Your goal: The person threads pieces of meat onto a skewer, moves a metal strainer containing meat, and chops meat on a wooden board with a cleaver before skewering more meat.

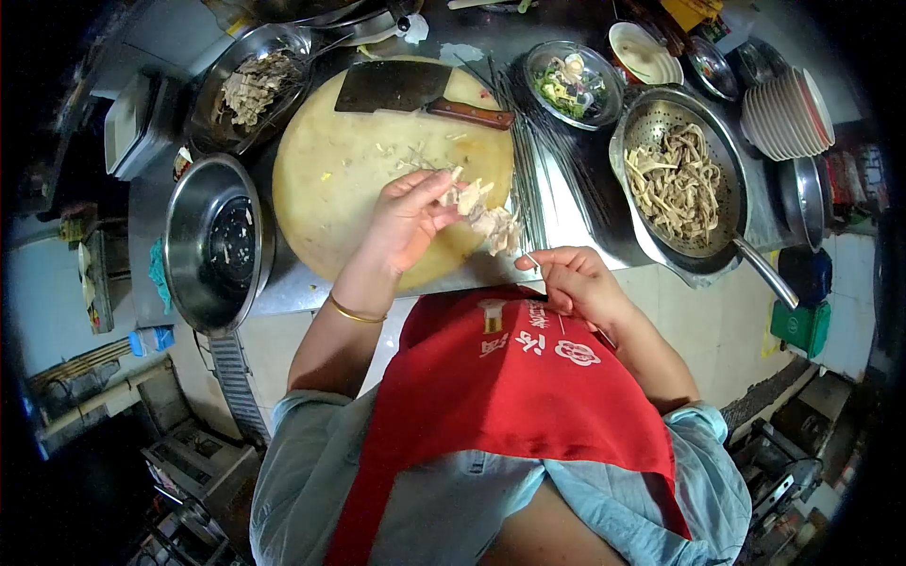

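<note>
Over the right part of the round cutting board (pixel 330 208), my left hand (pixel 412 212) is closed on pale meat pieces (pixel 493 224), which appear threaded on a skewer. My right hand (pixel 576 286) pinches the thin skewer (pixel 533 261) near the board's lower right, its fingers closed; the skewer's lower part runs under the palm toward the wrist. A cleaver (pixel 392 87) with a wooden handle lies at the board's top. Beside the board is a bundle of thin dark skewers (pixel 557 156). Sliced meat fills a perforated strainer (pixel 651 118) on the right.
An empty-looking metal basin (pixel 179 250) with a few scraps stands left. Behind it is a pan of meat slices (pixel 203 123). A glass bowl of vegetables (pixel 609 80), a white bowl (pixel 675 71) and stacked plates (pixel 783 113) stand at the back right.
</note>
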`<state>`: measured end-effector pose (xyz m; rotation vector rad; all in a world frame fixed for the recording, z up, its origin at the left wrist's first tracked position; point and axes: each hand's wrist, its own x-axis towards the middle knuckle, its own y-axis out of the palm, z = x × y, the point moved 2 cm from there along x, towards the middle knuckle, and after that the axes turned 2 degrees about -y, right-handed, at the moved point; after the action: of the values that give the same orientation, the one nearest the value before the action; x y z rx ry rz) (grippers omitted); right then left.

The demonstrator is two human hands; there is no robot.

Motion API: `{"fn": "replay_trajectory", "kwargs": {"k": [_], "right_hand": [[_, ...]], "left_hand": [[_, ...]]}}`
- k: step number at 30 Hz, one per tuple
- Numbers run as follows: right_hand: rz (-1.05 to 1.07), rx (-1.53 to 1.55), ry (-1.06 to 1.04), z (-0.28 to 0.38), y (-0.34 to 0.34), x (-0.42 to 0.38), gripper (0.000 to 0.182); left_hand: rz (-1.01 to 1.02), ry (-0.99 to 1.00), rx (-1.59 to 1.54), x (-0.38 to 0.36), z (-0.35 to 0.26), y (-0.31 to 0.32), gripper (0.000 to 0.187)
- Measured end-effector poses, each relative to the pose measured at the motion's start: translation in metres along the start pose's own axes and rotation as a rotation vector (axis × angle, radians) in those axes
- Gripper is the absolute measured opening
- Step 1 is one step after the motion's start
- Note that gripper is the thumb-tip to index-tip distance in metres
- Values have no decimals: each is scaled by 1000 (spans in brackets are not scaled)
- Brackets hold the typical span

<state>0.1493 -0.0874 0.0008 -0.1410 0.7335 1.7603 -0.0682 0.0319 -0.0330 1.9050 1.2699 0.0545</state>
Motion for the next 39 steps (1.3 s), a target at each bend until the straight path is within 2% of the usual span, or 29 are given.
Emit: {"fn": "replay_trajectory", "kwargs": {"k": [1,4,5,8,14,17,19,23,26,32,39], "right_hand": [[-21,25,92,4,0,-1,27],[76,413,95,-4,-6,5,28],[42,499,108,-6,-5,5,22],[30,537,112,-13,-9,11,22],[-14,303,110,-17,-8,12,22],[-70,-175,-70,-10,3,12,25],[-58,-162,-114,-12,6,13,24],[-21,-197,-109,-13,14,25,25],[-36,-242,-141,-17,33,35,25],[-51,-212,-106,-24,73,61,25],[-88,-243,-134,-33,117,85,25]], "left_hand": [[-11,7,8,0,3,4,16],[58,36,-123,-2,2,27,19],[70,5,-138,-4,3,34,19],[81,-46,-151,-8,9,43,22],[-93,43,-154,-1,28,29,23],[-145,63,-229,-6,24,27,23],[-157,67,-283,-10,17,27,22],[8,-9,-236,-16,19,5,20],[-143,11,-287,-25,6,-3,21],[-91,-36,-370,-38,-20,-36,24],[-55,-21,-294,-48,-34,-78,19]]}}
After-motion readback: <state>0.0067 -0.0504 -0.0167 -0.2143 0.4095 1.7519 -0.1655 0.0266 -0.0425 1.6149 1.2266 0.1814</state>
